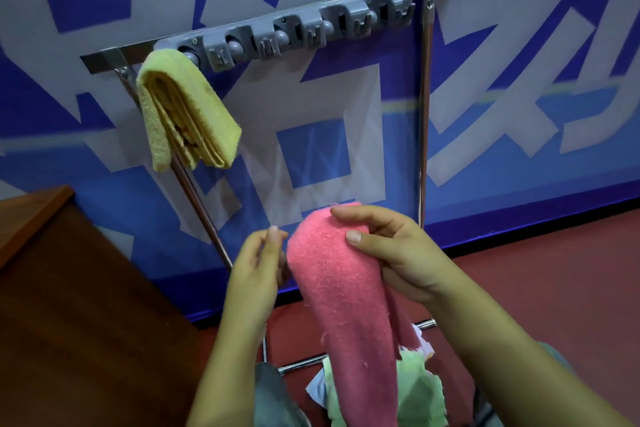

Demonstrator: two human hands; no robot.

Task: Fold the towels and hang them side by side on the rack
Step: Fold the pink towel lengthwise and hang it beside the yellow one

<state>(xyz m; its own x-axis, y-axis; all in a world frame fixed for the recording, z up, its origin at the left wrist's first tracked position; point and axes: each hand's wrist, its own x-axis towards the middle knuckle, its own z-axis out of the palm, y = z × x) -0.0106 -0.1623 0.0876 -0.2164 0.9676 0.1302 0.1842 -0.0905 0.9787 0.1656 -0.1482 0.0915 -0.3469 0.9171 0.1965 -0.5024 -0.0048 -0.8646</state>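
Observation:
A folded yellow towel (pixel 183 114) hangs over the left end of the grey rack (pixel 294 33), which sits on a metal frame. Below the rack, my right hand (pixel 388 246) grips the top of a pink towel (pixel 343 295) that hangs down folded, thumb on its front and fingers curled over its upper edge. My left hand (pixel 256 263) is just left of the pink towel with its fingers loosely bent; whether they touch the towel's edge is unclear.
A green towel (pixel 420 392) and a pale cloth (pixel 317 388) lie low down behind the pink one. A brown wooden table (pixel 69 288) fills the left. A blue and white banner (pixel 519 97) hangs behind the rack, above a red floor (pixel 554 270).

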